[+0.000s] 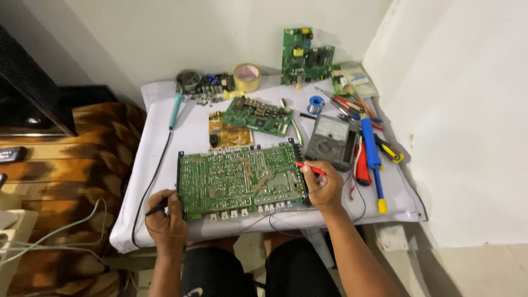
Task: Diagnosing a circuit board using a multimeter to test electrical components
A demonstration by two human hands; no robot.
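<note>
Big green board (240, 179) lies flat at the table's (159, 151) front edge, solder side up, just ahead of the knees. Left hand (165, 217) at the board's lower-left corner, fingers clamped on the black probe (158, 207), tip at or touching the edge. Right hand (324, 187) at the right edge, fingers pinched on the red probe (311, 169), tip pointing left onto the upper-right area. Meter (331, 140) sits just beyond the right hand, leads trailing off the front.

Step looks like probing: both tips on or near the board, a reading in progress. Exact pads under the tips too small to tell.

Next move calls for steady tips, no bridging adjacent joints, and an eye on the meter face.

Behind: smaller green board (257, 116), tape roll (247, 77), solder iron (176, 108), blue desolder pump (372, 151).
</note>
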